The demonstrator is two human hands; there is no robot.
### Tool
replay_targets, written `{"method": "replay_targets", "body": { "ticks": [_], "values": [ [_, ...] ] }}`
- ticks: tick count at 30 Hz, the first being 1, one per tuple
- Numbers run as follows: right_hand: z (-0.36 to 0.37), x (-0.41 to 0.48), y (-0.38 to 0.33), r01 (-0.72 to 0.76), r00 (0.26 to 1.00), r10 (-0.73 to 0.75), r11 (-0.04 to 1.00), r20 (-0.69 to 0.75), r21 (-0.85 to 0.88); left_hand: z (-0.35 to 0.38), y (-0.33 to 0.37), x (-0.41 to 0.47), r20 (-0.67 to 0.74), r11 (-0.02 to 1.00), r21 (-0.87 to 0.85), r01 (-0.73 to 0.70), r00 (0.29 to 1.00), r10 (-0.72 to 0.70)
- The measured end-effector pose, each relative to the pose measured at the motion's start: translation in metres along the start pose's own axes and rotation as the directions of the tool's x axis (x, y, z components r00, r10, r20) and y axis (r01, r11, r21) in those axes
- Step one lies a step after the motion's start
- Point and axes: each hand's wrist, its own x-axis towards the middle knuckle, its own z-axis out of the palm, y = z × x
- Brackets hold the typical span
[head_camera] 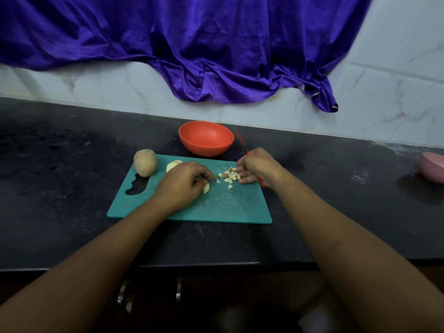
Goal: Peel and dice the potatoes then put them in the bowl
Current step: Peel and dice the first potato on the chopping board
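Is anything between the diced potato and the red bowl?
Nothing visible. Only bare board and counter lie between the dice and the bowl; the right hand, holding the knife, sits beside the dice, not in that path.

Home kitchen. Dark stone surface (72, 164), white tiled wall (396, 97) behind it. Teal chopping board (228, 207) on it.

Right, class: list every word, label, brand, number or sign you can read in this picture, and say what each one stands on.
None: no readable text anywhere.
Orange bowl, teal cutting board, whole potato, purple cloth and wall tiles are unmarked, as is the potato slice in the left hand.
The knife in the right hand is too blurred to show any brand.
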Motion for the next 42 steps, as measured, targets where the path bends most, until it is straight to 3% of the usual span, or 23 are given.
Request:
{"method": "replay_targets", "body": {
  "ticks": [3,9,11,24,31,36,42],
  "values": [
    [-0.010,-0.005,0.002,0.119,0.988,-0.127,0.989,-0.090,-0.083,0.000,-0.002,0.000,-0.017,1.000,-0.010,0.013,1.000,-0.014],
    [0.012,-0.032,0.008,0.058,0.956,-0.062,0.998,0.285,0.020,0.002,-0.003,0.000,-0.067,0.998,-0.012,0.056,0.996,-0.057],
    [0.024,-0.033,0.010,0.033,0.940,-0.042,0.999,0.340,0.034,0.002,-0.005,-0.001,-0.085,0.997,0.013,0.082,0.993,-0.081],
    [0.022,-0.027,0.011,0.102,0.978,-0.137,0.972,0.158,0.210,0.003,0.002,-0.003,-0.087,0.980,0.174,0.098,0.993,-0.084],
    [0.018,-0.043,0.035,0.044,0.980,-0.113,0.929,0.166,0.367,0.001,-0.003,-0.003,-0.057,0.994,0.062,0.093,0.994,-0.090],
    [0.024,-0.038,0.030,0.113,0.980,-0.157,0.945,0.125,0.308,-0.005,-0.005,-0.008,0.007,0.998,0.038,0.051,0.999,-0.051],
    [0.023,-0.037,0.023,0.142,0.974,-0.179,0.961,0.141,0.239,-0.001,-0.001,-0.005,-0.042,0.990,0.098,0.099,0.995,-0.095]
  ]
}}
